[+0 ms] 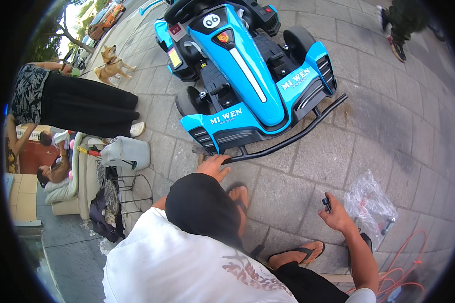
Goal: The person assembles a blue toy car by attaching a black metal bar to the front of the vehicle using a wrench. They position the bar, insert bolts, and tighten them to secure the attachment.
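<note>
A blue child's ride-on go-kart [250, 72] stands on the paving before me, its black front bumper bar [288, 145] facing my feet. My left hand [212, 167] is at the bar's left end, which lies between thumb and fingers; part of the grip is hidden. Between the thumb and fingers of my right hand [335, 215] is a small black part [327, 204], held above the paving and apart from the kart. Just right of that hand lies a crumpled clear plastic bag [367, 200] with small items inside.
An orange-red hose or cable [402, 270] coils at lower right. At left are a pale plastic jug [127, 153], a wire stand [142, 189], a sofa [87, 170] and a standing person [87, 100]. A tan dog [112, 66] stands beyond; another person's legs [400, 28] show at upper right.
</note>
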The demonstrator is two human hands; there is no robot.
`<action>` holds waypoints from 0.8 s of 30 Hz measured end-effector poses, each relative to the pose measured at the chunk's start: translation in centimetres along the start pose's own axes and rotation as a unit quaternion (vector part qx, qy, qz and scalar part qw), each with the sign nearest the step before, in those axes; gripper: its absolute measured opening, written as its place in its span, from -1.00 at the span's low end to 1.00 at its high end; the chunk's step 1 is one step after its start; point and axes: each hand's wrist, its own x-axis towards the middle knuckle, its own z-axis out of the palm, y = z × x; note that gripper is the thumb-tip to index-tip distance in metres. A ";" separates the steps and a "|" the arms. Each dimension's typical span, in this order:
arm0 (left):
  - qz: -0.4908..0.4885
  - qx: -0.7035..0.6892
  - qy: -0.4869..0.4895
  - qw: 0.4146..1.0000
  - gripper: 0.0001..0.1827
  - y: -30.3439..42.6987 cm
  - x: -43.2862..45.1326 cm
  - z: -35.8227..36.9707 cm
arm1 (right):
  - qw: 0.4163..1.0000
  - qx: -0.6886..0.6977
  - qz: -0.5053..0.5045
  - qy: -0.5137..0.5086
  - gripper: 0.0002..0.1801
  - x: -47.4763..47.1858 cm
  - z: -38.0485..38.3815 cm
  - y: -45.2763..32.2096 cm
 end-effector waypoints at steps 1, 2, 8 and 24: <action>-0.007 -0.021 -0.007 1.000 -0.53 0.5 0.1 -0.8 | 1.000 -0.011 0.020 -0.004 -0.17 -0.1 -0.2 -0.5; -0.003 -0.039 -0.008 0.999 -0.55 0.9 0.3 -1.5 | 1.000 -0.001 0.026 -0.007 -0.17 -0.1 -0.3 -1.0; 0.085 -0.091 0.102 0.987 -0.66 2.3 3.9 -5.1 | 0.999 0.004 0.020 -0.040 -0.26 -0.8 -0.2 -2.4; 0.029 -0.068 0.235 0.969 -0.01 0.7 15.0 -8.8 | 0.996 -0.047 -0.023 -0.075 -0.20 0.6 1.0 -2.3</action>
